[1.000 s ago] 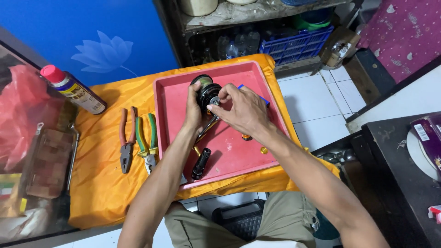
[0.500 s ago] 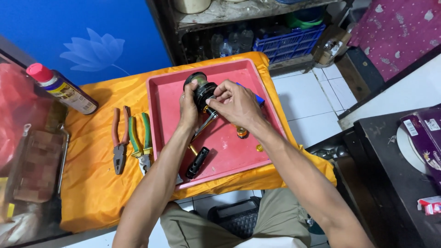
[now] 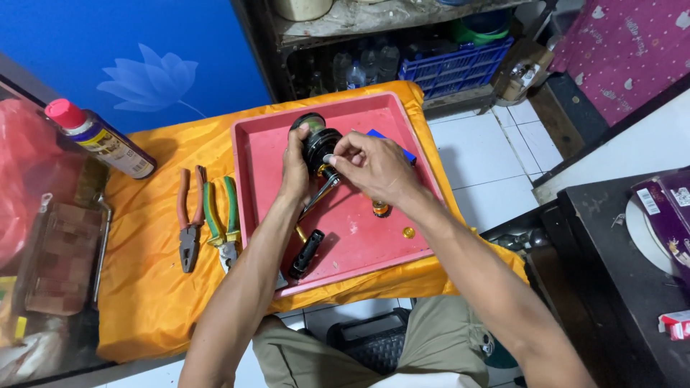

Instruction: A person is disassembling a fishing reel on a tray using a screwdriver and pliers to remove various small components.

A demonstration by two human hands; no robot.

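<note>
fishing reel (image 3: pixel 318 147), black with gold trim, sits clamped in the left hand (image 3: pixel 295 169) above the pink tray (image 3: pixel 359 237), its fingers wrapped tight round the body. the right hand (image 3: pixel 374 167) pinches at the reel's side, fingertips nearly closed on some small part. just below them lie a gold washer (image 3: pixel 408 232) and a black handle (image 3: pixel 306 253); a slip could send small bits off the tray. pliers (image 3: pixel 190 226) rest left, on the orange-covered bench (image 3: pixel 144 287).

A low table is covered by an orange cloth (image 3: pixel 144 287); on it a pink tray (image 3: pixel 374 244), two pliers (image 3: pixel 208 223) and a spray can (image 3: pixel 100 140) are placed
</note>
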